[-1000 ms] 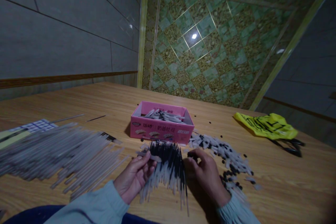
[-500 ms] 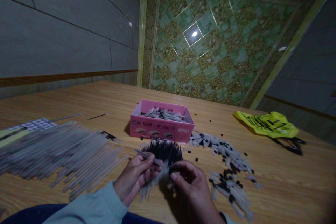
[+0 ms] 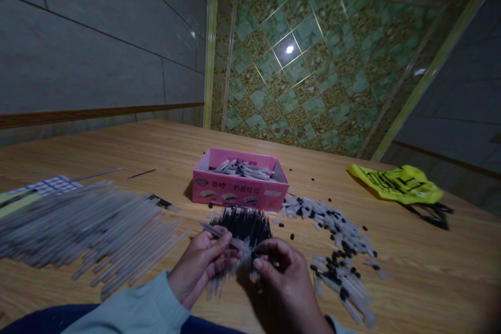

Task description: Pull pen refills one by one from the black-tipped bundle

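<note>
Between thumb and fingers, my left hand (image 3: 209,261) holds a slim translucent tube (image 3: 237,244) with a pointed upper-left end. My right hand (image 3: 284,276) is closed in a pinch at the tube's other end, on a small dark piece (image 3: 254,255) mostly hidden by the fingers. Directly beyond and partly under both hands lies a pile of thin black-ended sticks (image 3: 245,223). Behind that pile stands an open pink box (image 3: 237,193) with printed lettering, holding several white and black slender pieces (image 3: 245,169).
Many long translucent tubes (image 3: 74,224) lie at the left beside a checked cloth (image 3: 60,185). At the right are short clear pieces (image 3: 329,219) mixed with small black plugs (image 3: 344,255). A yellow bag (image 3: 397,183) with black handles lies on the wooden table (image 3: 422,276), farther right.
Both hands stay nearly in place, still holding the tube and the small dark piece. The whole view has shifted very slightly.
</note>
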`<state>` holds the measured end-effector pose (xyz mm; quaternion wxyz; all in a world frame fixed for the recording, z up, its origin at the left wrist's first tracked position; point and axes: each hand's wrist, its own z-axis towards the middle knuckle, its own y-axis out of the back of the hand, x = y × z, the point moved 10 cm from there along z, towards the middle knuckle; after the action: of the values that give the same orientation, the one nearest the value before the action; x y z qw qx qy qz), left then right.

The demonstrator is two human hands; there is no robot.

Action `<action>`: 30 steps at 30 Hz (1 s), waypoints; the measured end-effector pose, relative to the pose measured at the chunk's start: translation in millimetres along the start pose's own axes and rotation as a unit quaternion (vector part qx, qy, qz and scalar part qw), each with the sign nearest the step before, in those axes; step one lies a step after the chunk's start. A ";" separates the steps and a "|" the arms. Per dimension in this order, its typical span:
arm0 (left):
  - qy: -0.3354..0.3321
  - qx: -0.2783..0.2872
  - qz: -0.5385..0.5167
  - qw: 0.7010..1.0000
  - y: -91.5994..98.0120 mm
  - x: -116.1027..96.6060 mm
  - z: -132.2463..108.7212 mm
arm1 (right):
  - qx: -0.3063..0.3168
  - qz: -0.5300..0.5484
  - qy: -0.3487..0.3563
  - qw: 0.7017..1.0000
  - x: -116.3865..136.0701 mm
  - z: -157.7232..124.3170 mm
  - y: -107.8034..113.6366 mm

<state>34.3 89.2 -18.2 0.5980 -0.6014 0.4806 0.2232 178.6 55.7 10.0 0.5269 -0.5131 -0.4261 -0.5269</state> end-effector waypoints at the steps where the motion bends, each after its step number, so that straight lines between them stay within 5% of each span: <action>1: 0.000 0.001 0.002 1.000 -0.3 0.2 0.1 | -0.002 -0.006 0.001 1.000 0.8 0.2 0.4; 15: -0.002 -0.012 0.013 1.000 1.2 -0.2 -0.7 | -0.008 -0.053 0.024 0.998 9.9 -0.9 -0.2; 30: 0.001 -0.012 -0.014 1.000 0.0 -3.4 -1.3 | 0.053 0.179 -0.029 0.982 -12.9 -1.3 -11.5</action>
<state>32.4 89.0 -15.1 0.5931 -0.6153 0.4704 0.2199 165.9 56.9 -1.8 0.6264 -0.5676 -0.3697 -0.3856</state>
